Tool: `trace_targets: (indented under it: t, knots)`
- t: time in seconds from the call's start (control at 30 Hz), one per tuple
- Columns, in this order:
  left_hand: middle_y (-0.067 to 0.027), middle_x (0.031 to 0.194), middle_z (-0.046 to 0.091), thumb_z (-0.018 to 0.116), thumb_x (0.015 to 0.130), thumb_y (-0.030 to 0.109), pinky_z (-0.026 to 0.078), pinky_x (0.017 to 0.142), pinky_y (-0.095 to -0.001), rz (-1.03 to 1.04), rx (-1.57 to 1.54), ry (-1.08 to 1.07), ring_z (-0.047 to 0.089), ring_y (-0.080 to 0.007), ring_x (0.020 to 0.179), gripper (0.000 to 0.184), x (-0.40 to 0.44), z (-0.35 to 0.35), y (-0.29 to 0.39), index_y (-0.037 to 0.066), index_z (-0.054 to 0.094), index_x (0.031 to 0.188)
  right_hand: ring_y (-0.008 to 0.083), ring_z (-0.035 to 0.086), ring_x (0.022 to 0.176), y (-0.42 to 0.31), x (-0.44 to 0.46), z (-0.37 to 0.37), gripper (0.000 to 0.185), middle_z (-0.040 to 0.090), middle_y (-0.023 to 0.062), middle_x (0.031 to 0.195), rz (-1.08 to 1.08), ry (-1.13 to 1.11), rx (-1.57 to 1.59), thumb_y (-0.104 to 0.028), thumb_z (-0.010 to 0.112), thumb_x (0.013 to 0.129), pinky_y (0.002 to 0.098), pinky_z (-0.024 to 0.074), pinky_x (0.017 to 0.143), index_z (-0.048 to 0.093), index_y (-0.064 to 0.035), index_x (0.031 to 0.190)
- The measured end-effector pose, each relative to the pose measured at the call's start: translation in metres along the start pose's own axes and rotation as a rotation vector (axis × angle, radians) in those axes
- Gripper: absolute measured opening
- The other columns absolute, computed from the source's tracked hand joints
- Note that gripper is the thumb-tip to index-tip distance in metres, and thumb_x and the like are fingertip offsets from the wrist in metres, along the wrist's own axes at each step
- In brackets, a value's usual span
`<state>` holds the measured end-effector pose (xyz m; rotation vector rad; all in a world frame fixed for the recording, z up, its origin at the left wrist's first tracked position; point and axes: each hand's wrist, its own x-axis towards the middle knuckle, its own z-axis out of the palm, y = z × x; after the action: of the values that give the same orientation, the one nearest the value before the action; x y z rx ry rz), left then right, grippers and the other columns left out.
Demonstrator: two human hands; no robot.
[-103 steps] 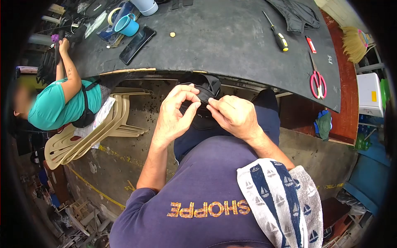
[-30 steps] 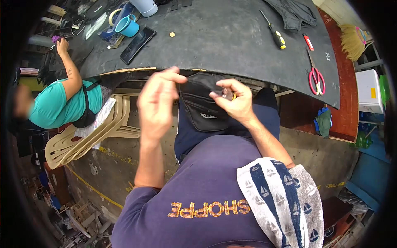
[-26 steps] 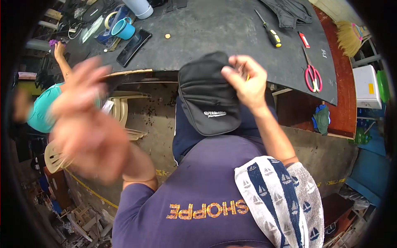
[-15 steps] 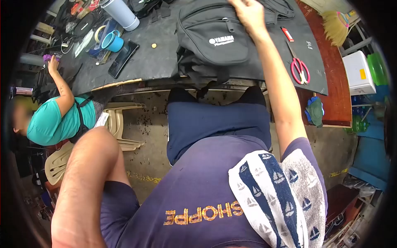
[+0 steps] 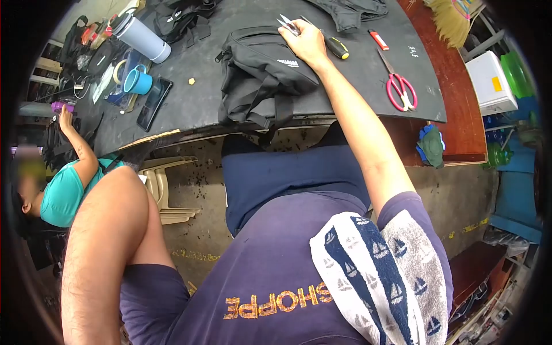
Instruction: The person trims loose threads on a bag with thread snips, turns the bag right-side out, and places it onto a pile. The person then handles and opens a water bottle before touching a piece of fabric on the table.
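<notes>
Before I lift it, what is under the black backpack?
The black backpack rests on the dark tabletop, with a strap hanging past the near edge. The surface directly beneath the backpack is covered, so I cannot tell whether anything lies there.

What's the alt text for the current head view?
A person's right hand holds a small pointed metal tool by a black bag on a dark table; the left hand is out of frame. Also on the table are a phone, blue cup, screwdriver and scissors. Another person in a green shirt is at the picture's left.
</notes>
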<state>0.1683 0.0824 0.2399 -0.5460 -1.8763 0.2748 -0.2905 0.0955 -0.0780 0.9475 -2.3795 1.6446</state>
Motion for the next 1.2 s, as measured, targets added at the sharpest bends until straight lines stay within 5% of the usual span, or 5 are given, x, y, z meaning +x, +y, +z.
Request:
trace_targets:
  t: [0.47,0.63,0.73,0.83,1.2]
  knots:
    - [-0.0176,0.121,0.077,0.065,0.109,0.028,0.063,0.095,-0.0459,-0.347,0.212,-0.128,0.075,-0.0297,0.11,0.033,-0.024,0.036,0.001,0.003,0.073,0.129,0.0214,0.076,0.086,0.0,-0.001,-0.001,0.046,0.079,0.012,0.092,-0.002,-0.006,-0.037,-0.048,0.079,0.095,0.0378,0.0569,0.083,0.079,-0.0059,0.113]
    - [-0.0181,0.118,0.078,0.066,0.109,0.029,0.065,0.091,-0.0469,-0.465,0.305,-0.165,0.076,-0.0301,0.106,0.032,-0.003,0.289,-0.054,0.004,0.074,0.128,0.0177,0.074,0.091,0.007,0.005,0.002,0.046,0.08,0.0102,0.098,0.007,0.076,0.076,-0.045,0.078,0.097,0.0357,0.0568,0.084,0.076,-0.0032,0.118]
    - [-0.0183,0.117,0.078,0.067,0.109,0.029,0.066,0.09,-0.0474,-0.516,0.354,-0.177,0.077,-0.0303,0.105,0.032,-0.026,0.309,-0.052,0.005,0.074,0.128,0.0162,0.073,0.093,0.015,0.007,0.004,0.049,0.08,0.0092,0.103,0.056,0.102,0.185,-0.044,0.077,0.099,0.0349,0.0568,0.085,0.073,-0.002,0.124]
    - [-0.0238,0.164,0.048,0.043,0.109,0.059,0.034,0.12,-0.071,-0.996,-0.226,-0.316,0.044,-0.0448,0.15,0.069,-0.112,0.39,-0.015,0.009,0.055,0.155,0.0141,0.072,0.097,0.031,0.012,0.004,0.054,0.078,0.0074,0.11,0.008,0.145,0.342,-0.042,0.075,0.101,0.0338,0.0565,0.088,0.066,-0.0007,0.134]
    - [-0.0258,0.173,0.034,0.048,0.105,0.066,0.011,0.132,-0.0644,-0.975,-0.055,-0.772,0.023,-0.0473,0.163,0.085,-0.225,0.381,-0.009,0.009,0.039,0.168,0.0201,0.07,0.099,0.002,0.001,0.0,0.037,0.075,0.0074,0.115,-0.014,0.206,0.172,-0.015,0.072,0.102,0.0349,0.0566,0.09,0.064,0.0012,0.135]
